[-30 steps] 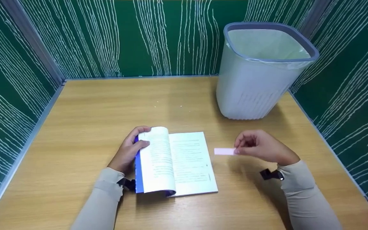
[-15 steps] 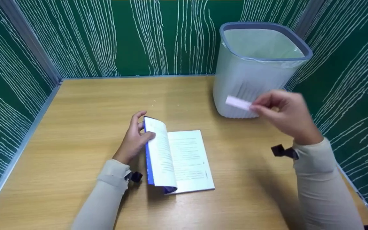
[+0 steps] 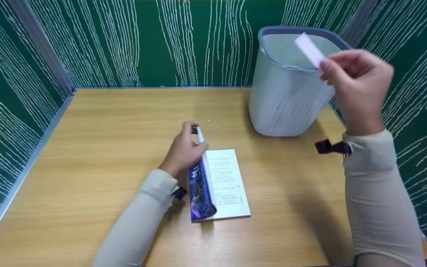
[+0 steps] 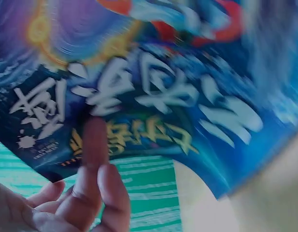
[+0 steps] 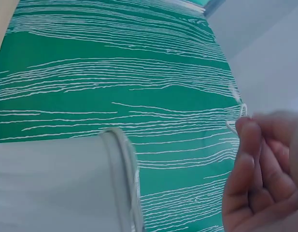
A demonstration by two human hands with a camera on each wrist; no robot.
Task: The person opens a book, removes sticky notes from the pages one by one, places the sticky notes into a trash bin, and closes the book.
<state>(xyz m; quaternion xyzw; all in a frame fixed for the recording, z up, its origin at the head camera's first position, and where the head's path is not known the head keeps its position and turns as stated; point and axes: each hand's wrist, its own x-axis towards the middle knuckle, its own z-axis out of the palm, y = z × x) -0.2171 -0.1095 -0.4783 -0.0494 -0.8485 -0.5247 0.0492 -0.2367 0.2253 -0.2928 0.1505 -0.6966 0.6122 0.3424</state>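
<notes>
A small pale strip of paper [image 3: 309, 50] is pinched between the thumb and fingers of my right hand [image 3: 363, 83]. In the head view this hand is raised beside the bin, and the strip overlaps the bin's opening. Across the table, my left hand [image 3: 183, 152] grips the lifted cover and pages of a paperback book [image 3: 230, 181]. Printed text shows on the right-hand page. The left wrist view gives a close look at the blue illustrated cover [image 4: 153, 101] with large white characters, fingers against its outside.
A pale trash bin [image 3: 289, 100] with a grey-blue rim and a liner stands at the back right of the wooden table [image 3: 124, 122]. Tiny white specks lie beyond the book. Green walls with white streaks [image 3: 169, 44] enclose the back and sides.
My right hand has risen with the paper strip, from beside the book up to the bin's rim. My left hand has swung the cover and pages rightward, bringing the blue cover into view.
</notes>
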